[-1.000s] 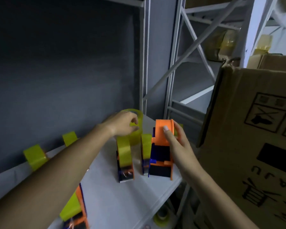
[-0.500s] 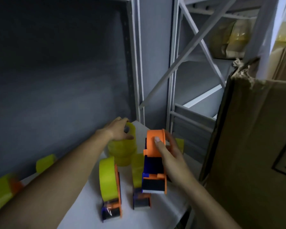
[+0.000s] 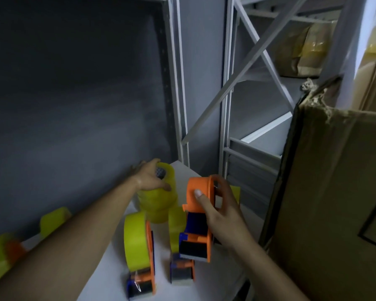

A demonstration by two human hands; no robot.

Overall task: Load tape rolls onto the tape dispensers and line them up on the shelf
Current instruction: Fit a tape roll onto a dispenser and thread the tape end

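A person stands at a white shelf [image 3: 204, 177], seen from a head-worn camera. The right hand [image 3: 223, 210] holds an empty orange dispenser [image 3: 199, 216] just above the shelf's front edge, thumb pressed on its rounded top, the other fingers [image 3: 224, 192] curled round its far side. The left hand [image 3: 149, 178] reaches further back on the shelf and grips the top of a stack of yellow tape rolls [image 3: 157, 197], fingers bent over the uppermost roll and thumb against its near side.

Two loaded dispensers stand on the shelf just in front of the stack: one [image 3: 140, 253] below the left forearm, another [image 3: 180, 257] partly hidden under the held dispenser.

Risks, as a judgement: lifting one roll could drag or topple the stack beneath it, and the held dispenser, close over the loaded one, could knock it out of line. A cardboard box [image 3: 334, 192] crowds the shelf's right end.
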